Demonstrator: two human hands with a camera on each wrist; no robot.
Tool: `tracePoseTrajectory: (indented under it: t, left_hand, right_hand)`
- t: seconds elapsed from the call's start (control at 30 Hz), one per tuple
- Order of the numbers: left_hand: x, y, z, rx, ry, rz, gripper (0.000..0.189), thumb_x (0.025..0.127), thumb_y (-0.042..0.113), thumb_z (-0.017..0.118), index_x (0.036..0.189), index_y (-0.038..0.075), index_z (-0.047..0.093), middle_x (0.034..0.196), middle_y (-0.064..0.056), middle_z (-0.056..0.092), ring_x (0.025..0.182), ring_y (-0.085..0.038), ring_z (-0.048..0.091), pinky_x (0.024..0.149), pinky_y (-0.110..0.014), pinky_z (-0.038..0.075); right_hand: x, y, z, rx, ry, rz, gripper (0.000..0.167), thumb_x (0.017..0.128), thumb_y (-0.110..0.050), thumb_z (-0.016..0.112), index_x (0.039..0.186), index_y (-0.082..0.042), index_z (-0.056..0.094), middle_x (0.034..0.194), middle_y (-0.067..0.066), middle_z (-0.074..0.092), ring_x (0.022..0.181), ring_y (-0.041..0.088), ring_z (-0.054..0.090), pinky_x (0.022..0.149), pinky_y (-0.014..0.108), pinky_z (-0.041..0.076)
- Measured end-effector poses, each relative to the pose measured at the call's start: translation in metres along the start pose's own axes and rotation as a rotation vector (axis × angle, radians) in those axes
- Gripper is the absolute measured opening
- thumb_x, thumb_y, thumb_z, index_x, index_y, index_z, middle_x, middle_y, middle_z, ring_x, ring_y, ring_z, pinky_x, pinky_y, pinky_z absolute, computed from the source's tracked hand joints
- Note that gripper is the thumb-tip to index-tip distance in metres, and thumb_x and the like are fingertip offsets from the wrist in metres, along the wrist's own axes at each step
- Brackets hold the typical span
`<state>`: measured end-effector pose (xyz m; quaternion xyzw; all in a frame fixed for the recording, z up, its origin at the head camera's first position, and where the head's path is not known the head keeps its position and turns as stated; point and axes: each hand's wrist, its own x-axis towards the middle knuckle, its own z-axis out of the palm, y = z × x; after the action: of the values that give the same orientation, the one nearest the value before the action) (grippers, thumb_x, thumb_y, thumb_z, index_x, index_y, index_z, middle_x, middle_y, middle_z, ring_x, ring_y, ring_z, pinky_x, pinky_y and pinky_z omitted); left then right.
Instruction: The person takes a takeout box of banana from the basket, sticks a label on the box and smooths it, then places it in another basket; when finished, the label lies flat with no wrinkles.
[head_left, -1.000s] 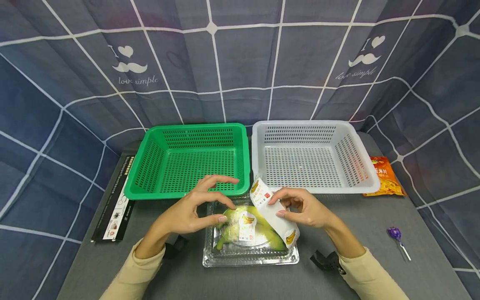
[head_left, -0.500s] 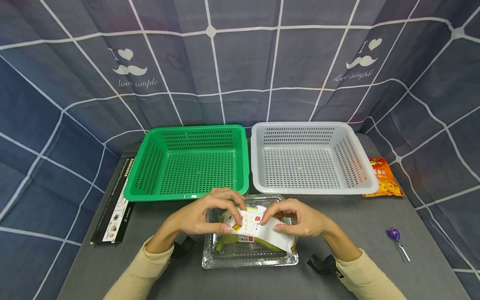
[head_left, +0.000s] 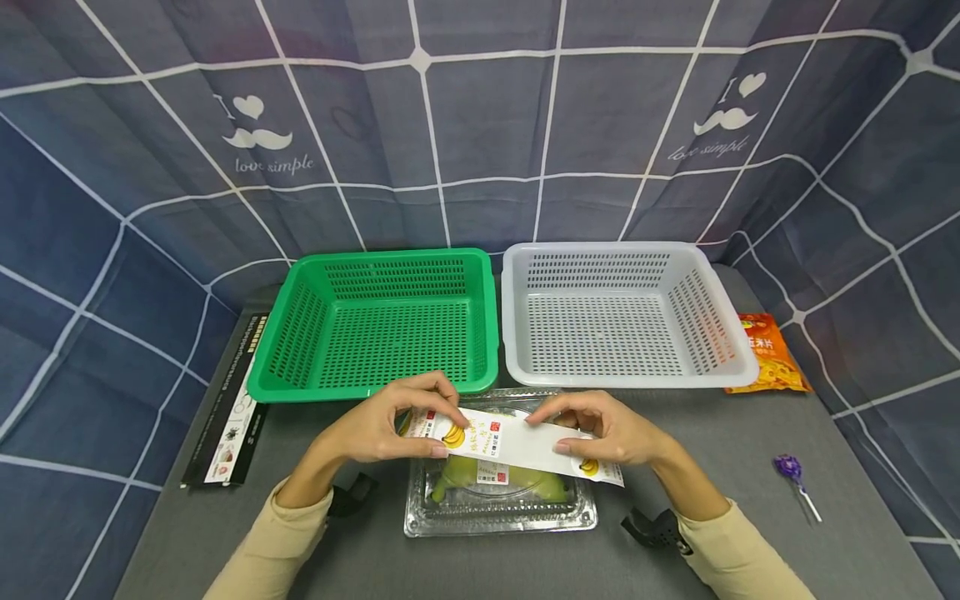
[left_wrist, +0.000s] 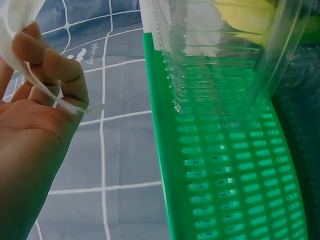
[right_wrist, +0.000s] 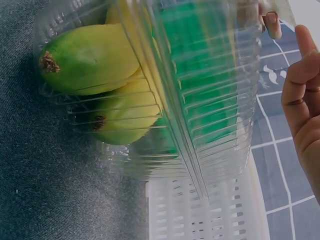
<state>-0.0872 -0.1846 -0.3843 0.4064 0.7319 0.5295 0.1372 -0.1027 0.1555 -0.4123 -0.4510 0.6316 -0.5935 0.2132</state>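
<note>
Holding a long white paper strip (head_left: 517,446) between them, the left hand (head_left: 390,425) and the right hand (head_left: 611,429) each pinch it with thumb and fingertips, the fingers half bent and not squeezed into a fist. The strip is above the clear plastic box (head_left: 495,527), which lies on the grey table (head_left: 480,575) with the green-yellow fruit (right_wrist: 90,60) inside.

One danger, I judge, is a crooked placing: the strip slants, and its right end hangs beyond the right side of the box — if it goes down like this, it may sit unevenly and stick out. The paper also looks thin and bends easily, so hands coming together could make it sag or wrinkle, and a hard pull could tear it. Whether its underside is sticky I cannot tell; if yes, it could catch on the fingers or touch the lid too early.

A small white label (head_left: 492,472) lies just below the strip, so a low placing may cover it. The green basket (head_left: 375,394) and the white basket (head_left: 633,382) stand near the back edge — a pushed box might knock against them.
</note>
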Motion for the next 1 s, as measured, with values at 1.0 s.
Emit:
tracePoseTrajectory:
  t: [1.0]
  left_hand:
    - [-0.075,-0.016,0.026,-0.085,0.028,-0.011,0.040,0.084,-0.005,0.071,0.122,0.006,0.066,0.117,-0.009,0.055,0.097,-0.016,0.055,0.074,-0.027,0.052]
  right_hand:
    - [-0.030,0.023,0.000,-0.024,0.026,-0.108,0.049,0.084,0.016,0.061,0.131,0.003,0.055,0.124,0.021,0.059,0.072,0.015,0.050,0.064,0.030,0.051]
